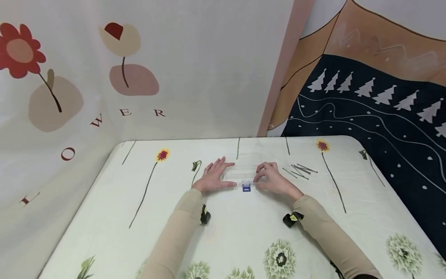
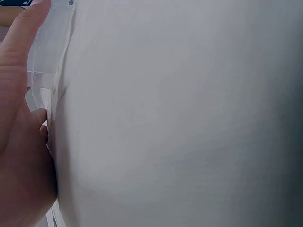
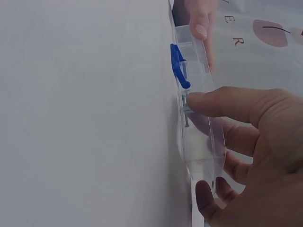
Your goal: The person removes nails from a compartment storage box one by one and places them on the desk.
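On the floral tablecloth [image 1: 237,224], near the far edge and between both hands, sits the clear plastic box [image 1: 242,170]. Blue latch [image 1: 246,188] at middle of its front edge, sticking out toward the person. Right wrist view: thin metal pin [image 3: 186,119] upright by the front wall, just beside the latch and the right thumb; cannot tell if inside or outside the wall.

Left hand [image 1: 215,178] at the box's left end: fingers spread and straight, thumb along the front edge, others reaching to the rear, steadying rather than clenched. Right hand [image 1: 273,180] at the right front: fingers bent, thumb on the front wall, index showing through the plastic behind it, grasping the box edge.

Loose nails [image 1: 300,170] in a small scattered pile on the cloth, right of the right hand. Beige sleeves [image 1: 174,240] on both arms, black wrist cameras [image 1: 205,215] below the hands. Behind the table, white hanging with flowers and letters [image 1: 209,77]; at right, dark hanging with pale trees [image 1: 348,104] under brown mountains.
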The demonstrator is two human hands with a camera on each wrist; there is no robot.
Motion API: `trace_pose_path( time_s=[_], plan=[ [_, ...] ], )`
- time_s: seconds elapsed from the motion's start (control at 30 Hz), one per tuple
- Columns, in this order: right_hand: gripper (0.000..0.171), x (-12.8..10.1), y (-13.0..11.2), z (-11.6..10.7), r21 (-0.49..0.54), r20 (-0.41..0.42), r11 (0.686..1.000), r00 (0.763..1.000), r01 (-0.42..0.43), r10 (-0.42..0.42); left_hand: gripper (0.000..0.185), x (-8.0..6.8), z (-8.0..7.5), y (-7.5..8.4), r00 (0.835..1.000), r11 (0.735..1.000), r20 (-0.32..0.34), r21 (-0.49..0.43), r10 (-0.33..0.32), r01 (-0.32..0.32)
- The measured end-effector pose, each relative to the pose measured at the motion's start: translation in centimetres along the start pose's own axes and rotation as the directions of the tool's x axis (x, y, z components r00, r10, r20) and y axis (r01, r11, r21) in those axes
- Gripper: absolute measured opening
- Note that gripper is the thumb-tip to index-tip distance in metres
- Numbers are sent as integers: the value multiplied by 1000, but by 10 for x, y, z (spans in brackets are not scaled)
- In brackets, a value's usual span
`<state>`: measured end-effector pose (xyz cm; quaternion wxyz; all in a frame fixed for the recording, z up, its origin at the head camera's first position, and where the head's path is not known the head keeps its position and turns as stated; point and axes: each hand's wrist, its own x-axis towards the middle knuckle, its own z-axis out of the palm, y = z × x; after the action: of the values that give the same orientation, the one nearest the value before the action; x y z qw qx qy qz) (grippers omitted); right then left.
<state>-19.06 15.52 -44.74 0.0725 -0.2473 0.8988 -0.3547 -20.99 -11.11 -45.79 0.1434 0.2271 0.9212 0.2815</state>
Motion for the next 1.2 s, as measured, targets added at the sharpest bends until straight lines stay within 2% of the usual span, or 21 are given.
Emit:
trace_pose_path(
  time_s=[0.43, 0.67, 1.0, 1.2],
  plan=[
    [8, 0, 4, 1, 47, -19, 996, 997, -78, 79, 81, 3, 1, 0, 1000, 1000, -7, 13, -1, 1],
    [7, 0, 5, 0, 118, -11, 985, 992, -126, 128, 82, 4, 2, -1, 1000, 1000, -7, 23, 0, 1],
    [5, -1, 6, -5, 183, -36, 977, 993, -105, 114, 83, 5, 2, -1, 1000, 1000, 0, 25, -2, 2],
    [7, 1, 11, -9, 198, -65, 979, 996, -44, 58, 83, 4, 2, -2, 1000, 1000, -3, 25, -2, 2]
  ],
)
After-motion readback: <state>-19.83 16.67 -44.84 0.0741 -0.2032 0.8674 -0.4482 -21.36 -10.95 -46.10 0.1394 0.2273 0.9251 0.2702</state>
